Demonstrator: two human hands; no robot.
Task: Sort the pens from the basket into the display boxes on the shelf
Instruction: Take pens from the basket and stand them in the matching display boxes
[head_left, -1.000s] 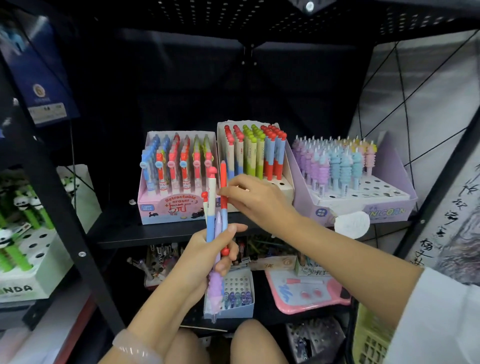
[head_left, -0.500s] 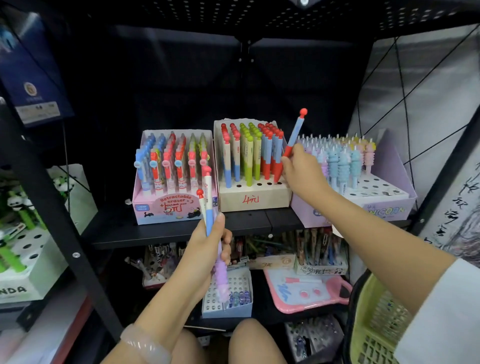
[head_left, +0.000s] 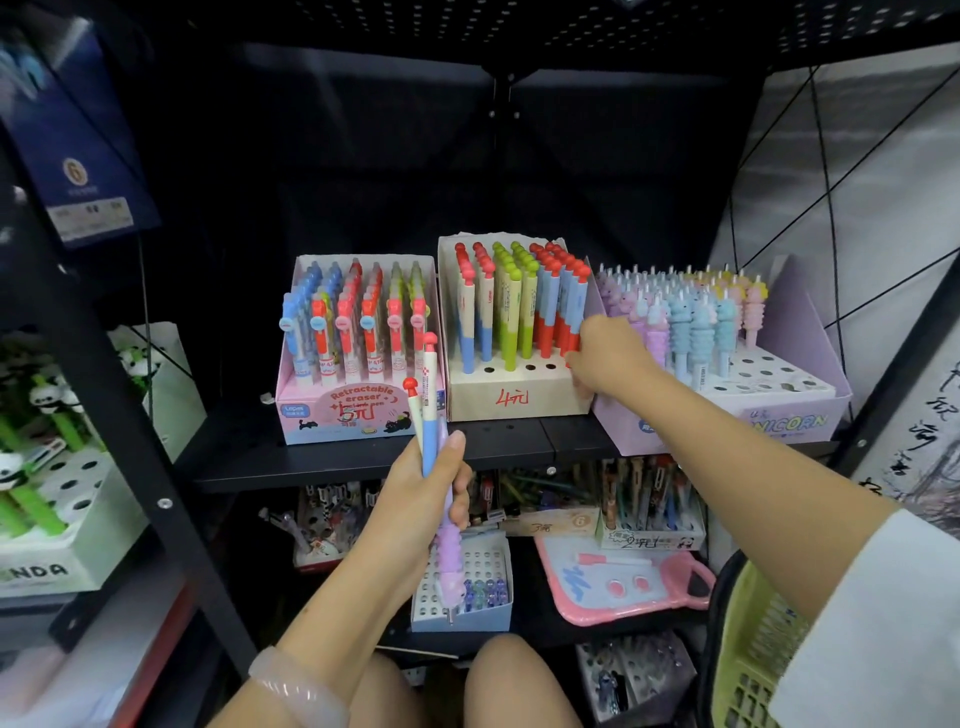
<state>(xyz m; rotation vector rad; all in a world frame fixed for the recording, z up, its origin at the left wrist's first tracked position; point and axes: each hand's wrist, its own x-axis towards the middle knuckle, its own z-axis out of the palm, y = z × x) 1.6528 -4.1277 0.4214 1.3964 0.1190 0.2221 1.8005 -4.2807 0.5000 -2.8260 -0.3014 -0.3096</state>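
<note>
My left hand (head_left: 415, 499) grips a small bundle of pens (head_left: 429, 415) in front of the shelf edge. Two red-capped ones stick up and a purple unicorn pen (head_left: 450, 561) hangs below my fist. My right hand (head_left: 605, 361) reaches to the right front corner of the beige display box (head_left: 519, 397). Its fingertips pinch the lower end of a red and blue pen (head_left: 577, 306) standing in the box's right column. A pink eraser-pen box (head_left: 358, 410) stands to the left and a lilac unicorn box (head_left: 779, 421) to the right. The yellow-green basket (head_left: 753, 654) is at the bottom right.
A slanted black shelf upright (head_left: 130, 441) runs down the left, with a panda pen box (head_left: 47, 519) behind it. The lower shelf holds a small holed box (head_left: 467, 597), a pink board (head_left: 623, 582) and more pen boxes (head_left: 649, 525). My knees are below.
My right hand took the red and blue pen from the left hand's bundle, carried it right, and lowered it into the beige box's right column. My left hand stayed put.
</note>
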